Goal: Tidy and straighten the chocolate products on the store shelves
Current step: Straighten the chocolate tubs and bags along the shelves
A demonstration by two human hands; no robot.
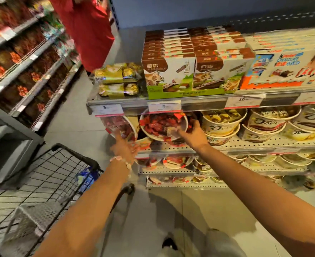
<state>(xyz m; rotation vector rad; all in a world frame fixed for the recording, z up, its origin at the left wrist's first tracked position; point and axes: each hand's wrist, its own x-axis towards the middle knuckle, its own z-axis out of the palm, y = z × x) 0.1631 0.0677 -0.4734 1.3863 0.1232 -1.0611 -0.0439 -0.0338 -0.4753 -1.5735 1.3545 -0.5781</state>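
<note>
Landmark: the grey metal top shelf edge with its white price labels. Directly below it, a round clear-lidded tub of red-wrapped chocolates sits tilted, its lid facing outward. The right hand grips the tub's lower right rim, fingers curled over the edge. The left hand, wearing a pale beaded bracelet at the wrist, is blurred below and left of the tub; its fingers look extended, but whether they touch anything cannot be told. Below the edge and right of the tub stand stacked cream and brown round chocolate tubs. Above the edge rest green and brown cow-printed cartons and gold-wrapped chocolate packs. Well below and left of the edge is a black wire shopping cart; above and left of it stands a person in a red top.
</note>
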